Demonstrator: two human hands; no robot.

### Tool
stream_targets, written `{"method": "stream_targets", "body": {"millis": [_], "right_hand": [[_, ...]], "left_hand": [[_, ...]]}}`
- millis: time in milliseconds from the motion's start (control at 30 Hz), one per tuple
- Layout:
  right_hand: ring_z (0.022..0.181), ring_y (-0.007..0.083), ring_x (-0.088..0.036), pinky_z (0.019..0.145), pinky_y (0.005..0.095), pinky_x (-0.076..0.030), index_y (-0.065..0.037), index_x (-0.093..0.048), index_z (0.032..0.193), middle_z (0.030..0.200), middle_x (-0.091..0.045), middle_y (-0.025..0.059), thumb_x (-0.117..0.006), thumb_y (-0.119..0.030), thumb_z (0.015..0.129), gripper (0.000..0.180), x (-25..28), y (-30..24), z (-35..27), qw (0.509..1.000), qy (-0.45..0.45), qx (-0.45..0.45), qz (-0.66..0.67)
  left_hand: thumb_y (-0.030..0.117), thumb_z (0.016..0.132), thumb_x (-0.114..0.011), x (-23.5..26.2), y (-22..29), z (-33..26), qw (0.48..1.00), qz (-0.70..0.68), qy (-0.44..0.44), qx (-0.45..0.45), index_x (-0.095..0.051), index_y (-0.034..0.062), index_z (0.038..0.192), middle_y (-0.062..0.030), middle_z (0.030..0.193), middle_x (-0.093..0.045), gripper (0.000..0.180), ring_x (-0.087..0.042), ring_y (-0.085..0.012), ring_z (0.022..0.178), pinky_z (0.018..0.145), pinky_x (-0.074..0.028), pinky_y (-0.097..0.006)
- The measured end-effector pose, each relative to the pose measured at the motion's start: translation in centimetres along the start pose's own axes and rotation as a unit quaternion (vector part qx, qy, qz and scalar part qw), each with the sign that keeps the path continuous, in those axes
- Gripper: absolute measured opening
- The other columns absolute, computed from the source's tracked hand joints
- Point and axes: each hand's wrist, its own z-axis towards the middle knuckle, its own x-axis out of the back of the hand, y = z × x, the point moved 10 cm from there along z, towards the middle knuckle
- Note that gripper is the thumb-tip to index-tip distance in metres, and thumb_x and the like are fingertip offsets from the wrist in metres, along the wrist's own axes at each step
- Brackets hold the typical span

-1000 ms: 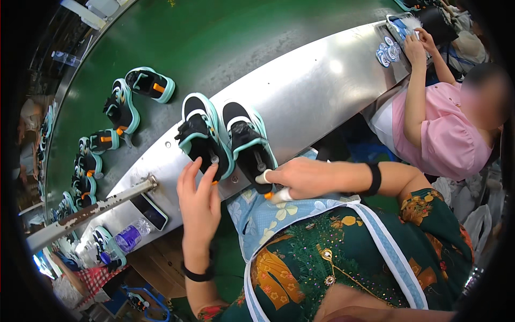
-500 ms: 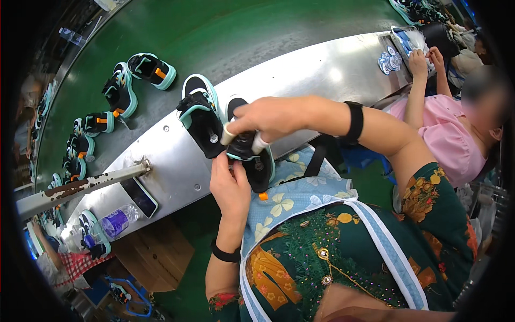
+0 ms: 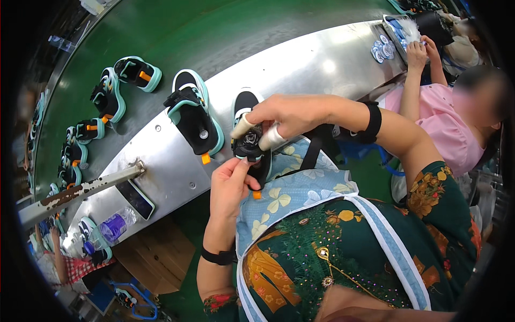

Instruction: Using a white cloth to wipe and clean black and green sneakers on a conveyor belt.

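A black sneaker point(image 3: 245, 101) with pale teal trim lies at the metal bench's near edge, its orange heel loop against my apron. My right hand point(image 3: 289, 114), with cream finger covers on the thumb and a finger, closes around the sneaker's tongue area. Between those covered fingers shows a round, shiny dark piece point(image 3: 250, 138). From the heel side, my left hand point(image 3: 229, 181) pinches the edge of the tongue with thumb and forefinger. Just to the left stands a matching sneaker point(image 3: 199, 126), untouched, with a round pale spot on its insole.
More sneakers point(image 3: 110, 96) line the green surface point(image 3: 214, 32) at left. A rusty metal bar point(image 3: 80, 190) crosses near a phone point(image 3: 135, 198) and a plastic bottle point(image 3: 115, 225). At right, a co-worker in pink point(image 3: 416, 102) handles something beside blue-and-white round pieces point(image 3: 382, 49).
The view has shifted slightly. The sneaker in my hands now sits farther from its mate, and the round dark piece shows more clearly between my right fingers. My left hand still pinches the tongue.
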Motion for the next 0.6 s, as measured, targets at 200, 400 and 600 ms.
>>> {"method": "stream_targets", "body": {"millis": [200, 400, 600], "right_hand": [[0.077, 0.0334, -0.062, 0.068, 0.0404, -0.048, -0.010, -0.064, 0.105, 0.078, -0.060, 0.0137, -0.073, -0.025, 0.078, 0.031, 0.3, -0.4, -1.2, 0.962, 0.140, -0.039, -0.231], [0.074, 0.0334, -0.063, 0.067, 0.0440, -0.048, -0.008, -0.060, 0.093, 0.078, -0.061, 0.0131, -0.069, -0.023, 0.076, 0.025, 0.3, -0.8, -1.6, 0.973, 0.136, -0.015, -0.187], [0.074, 0.0315, -0.061, 0.064, 0.0402, -0.049, -0.005, -0.056, 0.085, 0.075, -0.058, 0.0100, -0.069, -0.020, 0.074, 0.023, 1.4, -0.8, -2.4, 0.966, 0.173, 0.018, -0.193]], "left_hand": [[0.023, 0.098, -0.051, -1.1, -0.8, 0.2, 0.999, -0.023, 0.035, -0.015, -0.064, 0.0035, 0.095, -0.0107, 0.063, -0.066, 0.023, -0.031, -0.0019, 0.038, 0.037, -0.023, -0.019], [0.021, 0.098, -0.049, -1.6, -0.2, 0.2, 0.997, 0.018, 0.077, -0.022, -0.062, 0.0040, 0.089, -0.0094, 0.061, -0.065, 0.023, -0.033, -0.0018, 0.038, 0.037, -0.024, -0.019], [0.020, 0.099, -0.048, -2.5, -0.5, 0.2, 0.998, 0.015, 0.066, -0.016, -0.062, 0.0035, 0.091, -0.0096, 0.063, -0.066, 0.023, -0.034, -0.0020, 0.038, 0.037, -0.025, -0.019]]}}
